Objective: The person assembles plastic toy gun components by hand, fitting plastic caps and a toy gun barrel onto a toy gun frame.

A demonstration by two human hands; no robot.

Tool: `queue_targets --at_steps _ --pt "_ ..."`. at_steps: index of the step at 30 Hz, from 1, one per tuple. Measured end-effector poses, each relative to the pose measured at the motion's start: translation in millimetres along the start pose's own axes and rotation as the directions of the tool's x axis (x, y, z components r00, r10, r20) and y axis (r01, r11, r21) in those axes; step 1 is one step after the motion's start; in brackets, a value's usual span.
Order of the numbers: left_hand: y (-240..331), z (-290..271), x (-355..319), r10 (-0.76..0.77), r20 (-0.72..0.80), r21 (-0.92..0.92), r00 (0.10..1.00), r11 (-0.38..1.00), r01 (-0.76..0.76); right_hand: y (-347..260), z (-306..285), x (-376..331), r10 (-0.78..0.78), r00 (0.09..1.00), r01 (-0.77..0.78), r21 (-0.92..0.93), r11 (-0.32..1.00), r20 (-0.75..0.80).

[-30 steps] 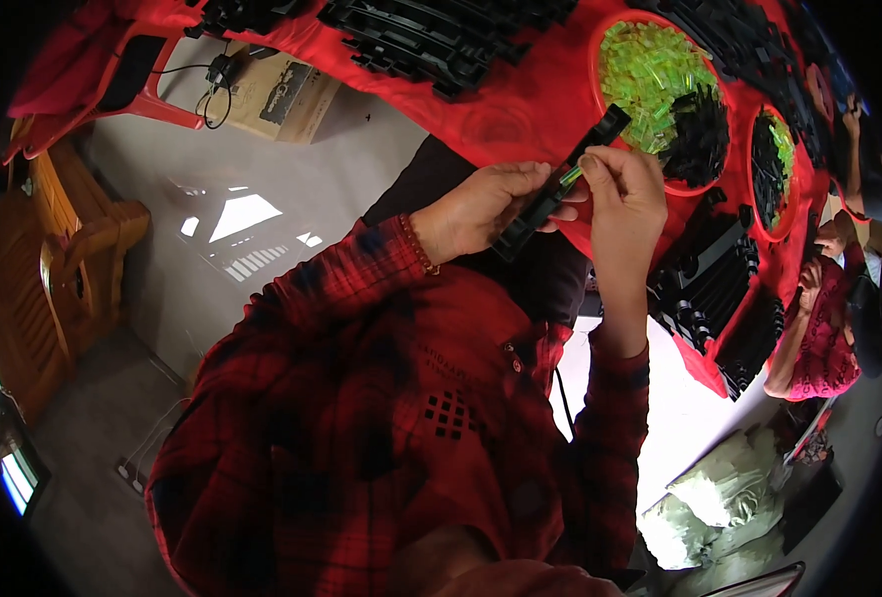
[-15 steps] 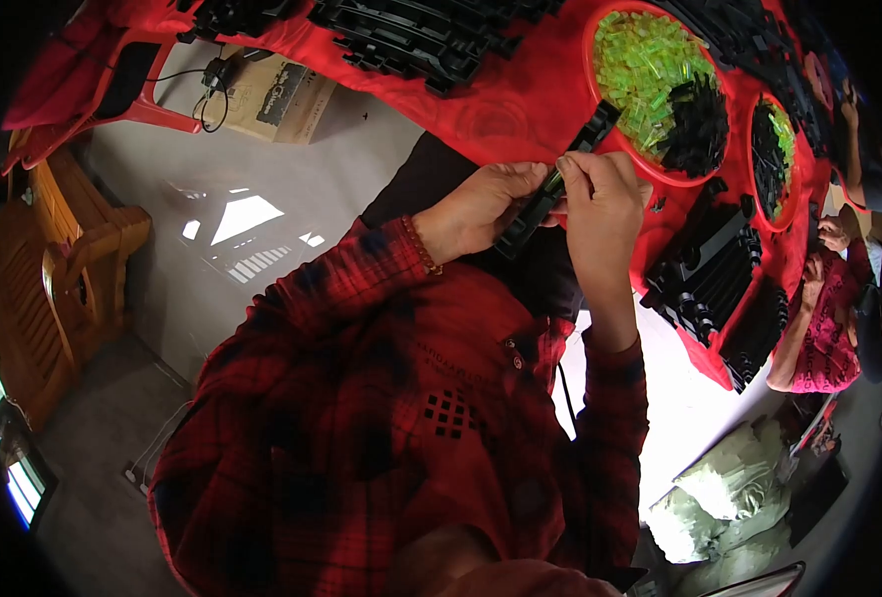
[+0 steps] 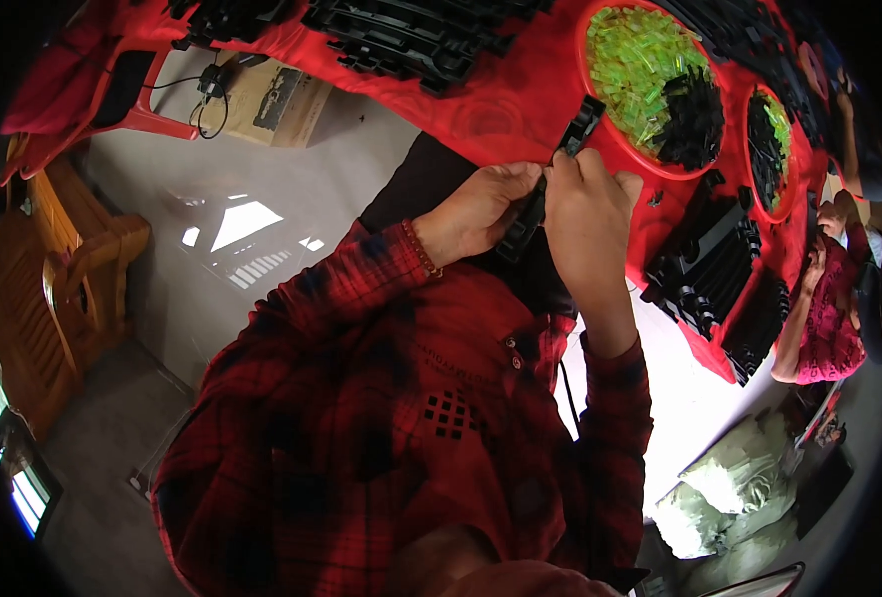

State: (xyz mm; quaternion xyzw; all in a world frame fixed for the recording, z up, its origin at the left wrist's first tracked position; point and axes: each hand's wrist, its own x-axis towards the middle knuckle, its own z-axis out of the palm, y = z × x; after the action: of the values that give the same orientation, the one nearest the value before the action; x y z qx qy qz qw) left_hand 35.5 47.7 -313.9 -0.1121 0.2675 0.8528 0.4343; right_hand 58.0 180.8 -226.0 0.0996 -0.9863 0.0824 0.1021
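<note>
A long, narrow black plastic part (image 3: 581, 121) slants between my hands above my lap, its far end near a red basin (image 3: 684, 174). My left hand (image 3: 473, 213) is closed around the part's nearer half, thumb along its side. My right hand (image 3: 590, 214) is closed too, its thumb and fingertips pinched together over the middle of the part. Whatever sits between those right fingertips is hidden. Inside the basin lie many small yellow-green translucent pieces (image 3: 632, 62), with a heap of small black pieces (image 3: 693, 124) on their right side.
Rows of black plastic parts (image 3: 401, 40) lie on the red-covered table (image 3: 506, 90). A smaller red basin (image 3: 771, 217) stands at right, beside more black parts (image 3: 705, 264). Another person (image 3: 829, 328) sits at far right. A cardboard box (image 3: 277, 104) and wooden bench (image 3: 58, 269) stand left.
My right hand has shifted slightly left along the black plastic part, its fingers now bent more over it. The part's far end has moved a little left. My left hand keeps its hold.
</note>
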Motion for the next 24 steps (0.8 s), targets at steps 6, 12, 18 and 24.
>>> queue_targets --at_steps 6,12,18,24 --pt "3.0 4.3 -1.6 0.022 -0.014 -0.011 1.0 1.0 -0.022 2.5 8.7 -4.3 0.102 0.992 -0.095 0.081 0.992 -0.078" --pt "6.6 7.4 -4.0 -0.005 0.042 -0.04 0.999 0.999 0.006 -2.0 15.7 -16.4 0.514 0.855 -0.397 0.552 0.733 -0.067" --pt "3.5 12.1 -6.6 0.007 -0.036 -0.006 0.999 1.0 -0.007 4.5 41.3 -20.3 0.571 0.818 -0.49 0.611 0.622 0.075" --pt "1.7 8.0 -6.8 0.0 -0.022 0.001 1.0 1.0 0.0 1.8 43.9 -17.9 0.65 0.713 -0.576 0.747 0.331 0.262"
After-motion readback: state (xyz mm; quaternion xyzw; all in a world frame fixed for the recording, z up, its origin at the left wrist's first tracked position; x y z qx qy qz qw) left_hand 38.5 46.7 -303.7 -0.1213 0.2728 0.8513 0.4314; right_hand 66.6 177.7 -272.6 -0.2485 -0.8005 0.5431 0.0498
